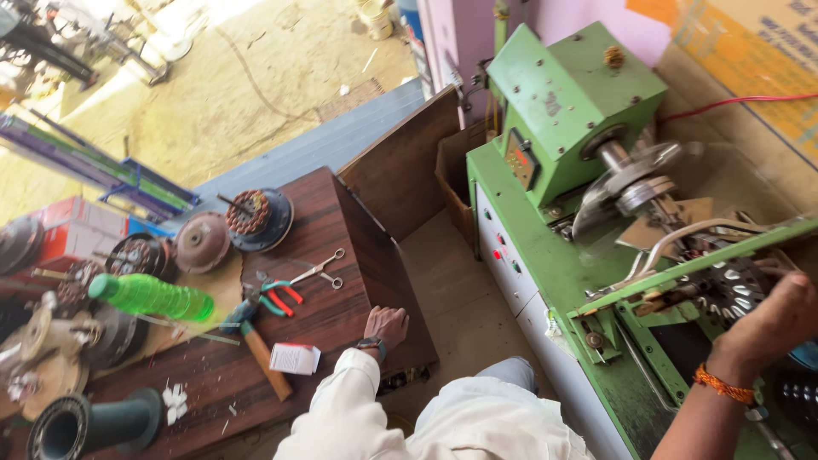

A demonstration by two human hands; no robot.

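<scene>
- My right hand (771, 319) rests with fingers curled on a round slotted motor core (731, 288) mounted in the green winding machine (562, 111).
- My left hand (386, 324) presses open, holding nothing, on the edge of the wooden desk (341, 247).
- Scissors (317, 271) and pliers (277, 298) lie nearby.

A small motor-repair workshop opening onto a dirt yard is shown. A green winding machine (562, 111) is seen beside a wooden workbench (341, 247), on which dismantled fan motors (256, 217), pliers (277, 300), scissors (317, 271) and a hammer (260, 349) are scattered.
</scene>
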